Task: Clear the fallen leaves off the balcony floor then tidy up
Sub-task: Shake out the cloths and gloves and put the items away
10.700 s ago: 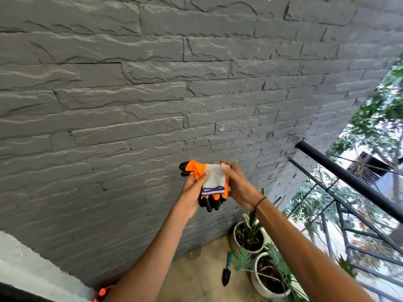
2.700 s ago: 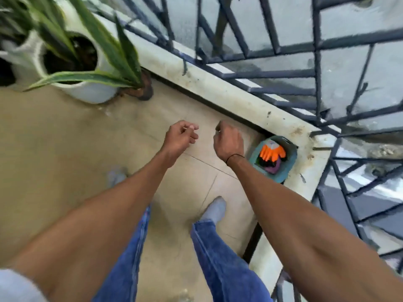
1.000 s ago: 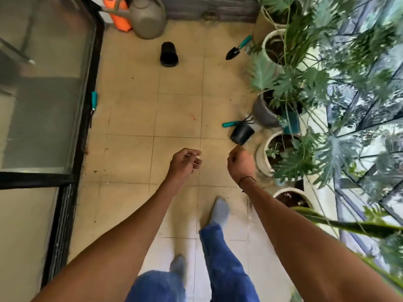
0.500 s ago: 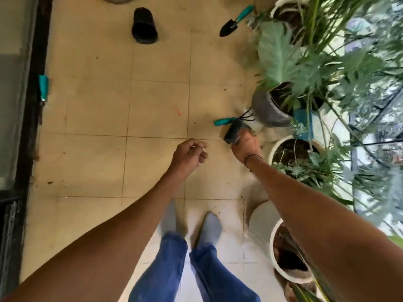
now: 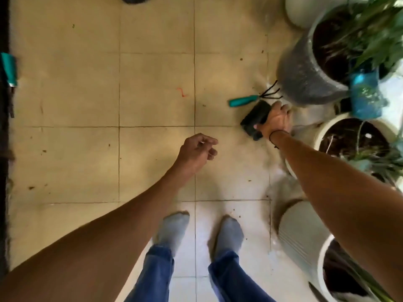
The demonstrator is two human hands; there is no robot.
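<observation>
right hand (image 5: 276, 121) gripping small black pot (image 5: 255, 116) lying on its side on floor (image 5: 152, 105), beside rake (image 5: 250, 99) and grey planter (image 5: 303, 77). left hand (image 5: 196, 152) loosely curled, holding nothing, above mid-floor tiles.

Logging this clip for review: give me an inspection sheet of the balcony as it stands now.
Surface: tiled floor, small specks of debris, a red mark.
Job's things: black pot lying on its side, gripped by right hand; hand rake on the floor beside it.
Clutter: teal tool at left edge.
Grippers: left hand loosely curled, holding nothing.
Cables: nothing seen.
Surroundings: grey planter, white planters, foliage at right.
</observation>
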